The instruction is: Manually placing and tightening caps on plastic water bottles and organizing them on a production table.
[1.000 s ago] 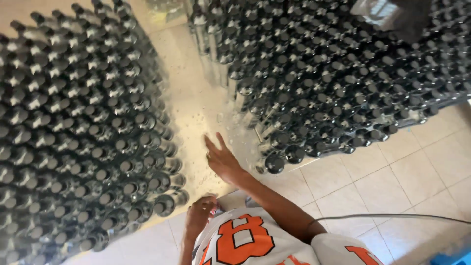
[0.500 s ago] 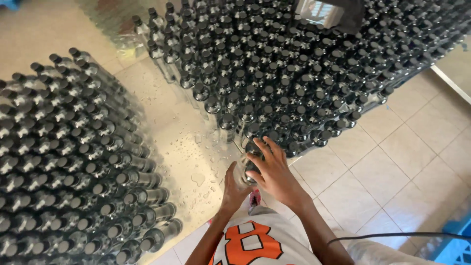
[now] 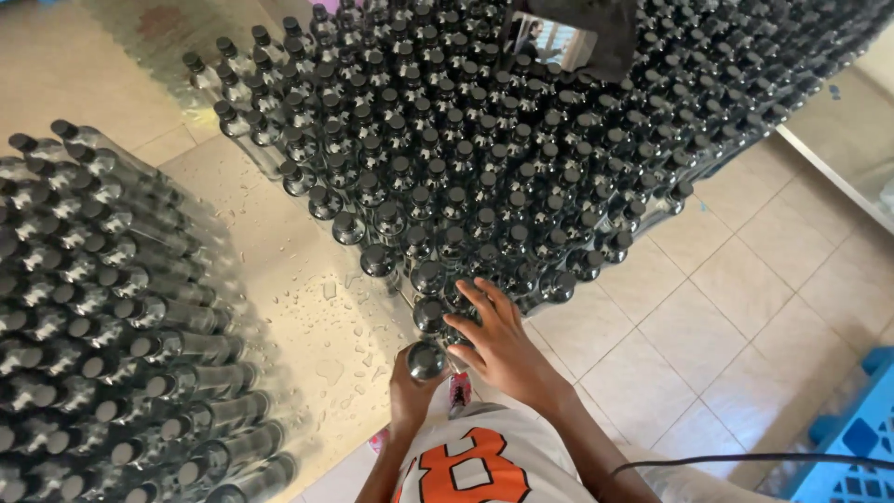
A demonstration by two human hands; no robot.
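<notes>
Wet beige tiled floor point(image 3: 745, 317), blue plastic crate point(image 3: 852, 447) at lower right, black cable point(image 3: 745, 458) beside it.

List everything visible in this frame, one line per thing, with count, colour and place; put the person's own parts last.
Bottle in hand: one, clear with dark cap, at the near tip of the centre block.
Centre bottle block: too many to count, clear with dark caps, standing on the floor, top centre.
Left bottle block: too many to count, same kind, along the left edge.
Floor: beige tiles, wet with drops between the blocks.
Crate: one, blue, bottom right corner.
Cable: one, black, lower right.
Shirt: white with orange print, bottom centre.
Left hand: grips the bottle in hand.
Right hand: rests on caps of the centre block.
</notes>
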